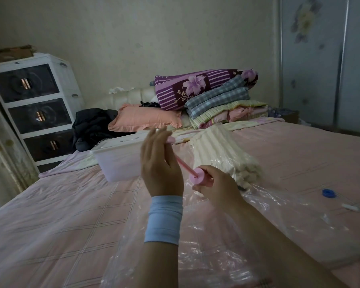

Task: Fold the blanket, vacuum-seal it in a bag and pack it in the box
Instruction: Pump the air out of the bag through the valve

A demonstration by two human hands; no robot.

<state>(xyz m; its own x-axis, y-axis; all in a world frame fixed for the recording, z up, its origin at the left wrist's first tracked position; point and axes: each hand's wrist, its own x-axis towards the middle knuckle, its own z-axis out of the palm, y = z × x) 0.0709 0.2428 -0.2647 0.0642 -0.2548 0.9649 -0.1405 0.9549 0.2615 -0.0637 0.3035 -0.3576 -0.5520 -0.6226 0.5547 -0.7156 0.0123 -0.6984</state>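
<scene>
L fingers (157,135) curl around the knob at the top of the pink pump (196,177), thumb side toward the rod (182,163). The rod is drawn out and slants up-left from the barrel cap. Grip looks loose & the fingertips are a bit blurred. R fingers wrap the pump barrel just below its round cap. They're mostly hidden behind the back of the hand, but the hold is plain.

L hand (160,167) is raised, back of hand to camera, w/ a light blue wristband (164,219) on the wrist. R hand (216,183) is lower & just right of it, forearm coming in from bottom right.

Both hands are over the clear vacuum bag (216,235), which lies flat & crinkled on the bed (50,215). The folded cream striped blanket (222,150) sits in the bag's far end, just beyond the R hand, w/ plastic glinting over its near part. A blue round valve (329,193) is on the bag to the right, w/ a small white clip (350,207) near it.

The translucent box (116,163), lid on top, stands on the bed just left of the L hand, apart from the bag.

Further back are a pink pillow (143,119), dark clothes (92,125) & a stack of bedding (216,94). A white drawer unit (29,104) stands at left.
</scene>
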